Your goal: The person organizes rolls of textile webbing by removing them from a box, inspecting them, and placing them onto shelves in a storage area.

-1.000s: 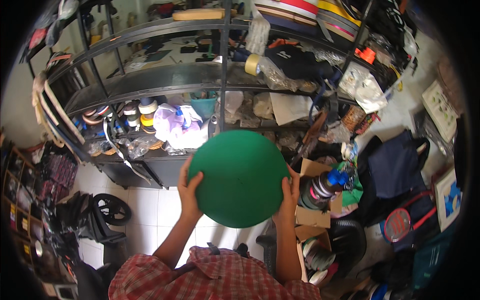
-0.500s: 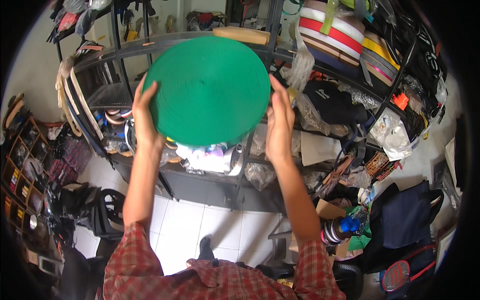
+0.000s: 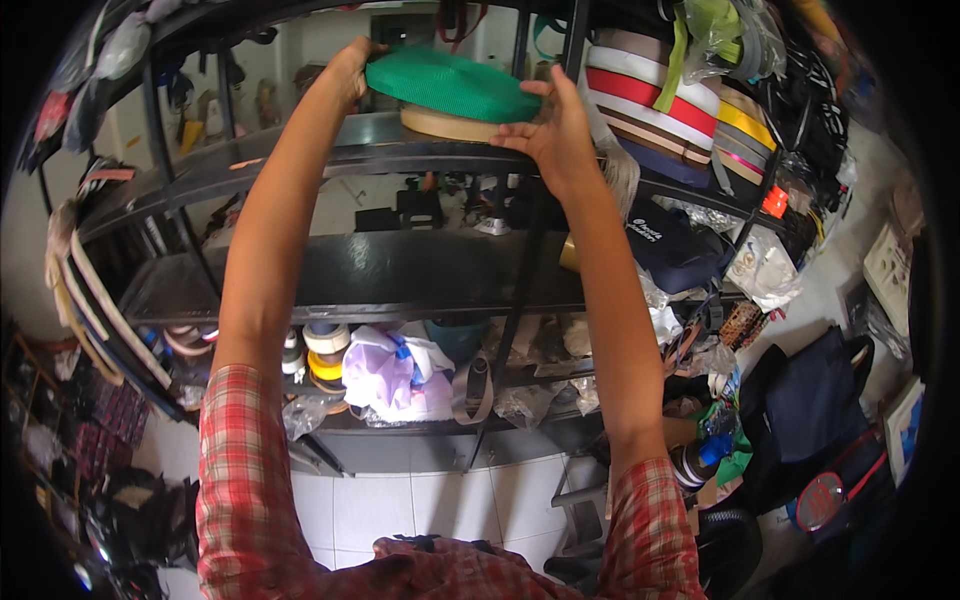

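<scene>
A large flat green roll of webbing (image 3: 450,82) lies tilted just above or on a beige roll (image 3: 445,124) on the upper shelf; I cannot tell whether its whole underside rests there. My left hand (image 3: 352,68) grips the green roll at its left edge, its fingers partly hidden behind the rim. At the right edge, my right hand (image 3: 553,135) has fingers against the green rim, one finger raised, and the thumb low beside the beige roll. Both arms reach up and forward.
Black metal shelving (image 3: 400,270) spans the front. Striped webbing rolls (image 3: 650,95) are stacked on the right. Below sit a purple-white plastic bundle (image 3: 395,375) and small tape rolls (image 3: 325,350). A dark blue bag (image 3: 815,395) stands at the lower right.
The green roll has moved up and away from me, tipping from face-on to nearly flat over the beige roll. Both arms have stretched out with it.
</scene>
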The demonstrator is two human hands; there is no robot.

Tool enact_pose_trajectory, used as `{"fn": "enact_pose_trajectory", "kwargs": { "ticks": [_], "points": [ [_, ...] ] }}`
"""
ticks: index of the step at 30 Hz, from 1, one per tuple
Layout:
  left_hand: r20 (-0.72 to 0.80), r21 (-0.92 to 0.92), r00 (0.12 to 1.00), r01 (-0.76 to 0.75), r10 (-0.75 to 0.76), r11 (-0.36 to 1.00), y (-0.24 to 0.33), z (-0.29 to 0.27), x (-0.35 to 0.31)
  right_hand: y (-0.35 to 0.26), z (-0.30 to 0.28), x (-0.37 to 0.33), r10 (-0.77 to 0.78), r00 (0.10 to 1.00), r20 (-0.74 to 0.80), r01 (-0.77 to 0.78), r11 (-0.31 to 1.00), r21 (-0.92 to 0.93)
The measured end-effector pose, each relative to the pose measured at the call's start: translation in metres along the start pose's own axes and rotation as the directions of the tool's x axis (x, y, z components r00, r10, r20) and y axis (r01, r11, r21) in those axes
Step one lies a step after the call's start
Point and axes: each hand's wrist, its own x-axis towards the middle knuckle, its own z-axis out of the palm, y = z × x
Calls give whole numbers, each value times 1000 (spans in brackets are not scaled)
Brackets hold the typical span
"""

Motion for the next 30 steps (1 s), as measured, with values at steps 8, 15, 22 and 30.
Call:
{"fn": "enact_pose_trajectory", "kwargs": {
  "ticks": [8, 15, 22, 30],
  "points": [
    [-11, 133, 990, 141, -141, 981, -46, 13, 52, 12, -1, 9, 36, 993, -111, -50, 991, -122],
    [-91, 271, 996, 31, -7, 962, -73, 29, 52, 6, -5, -32, -162, 986, -44, 143, 949, -281],
    [-35, 582, 998, 60, -49, 811, -69, 43, 36, 3, -95, 47, -520, 831, -198, 298, 716, -631],
    [-140, 682, 989, 136, -55, 719, -54, 27, 10, 0, -122, 60, 124, 989, 81, -73, 882, -466]
  ]
}}
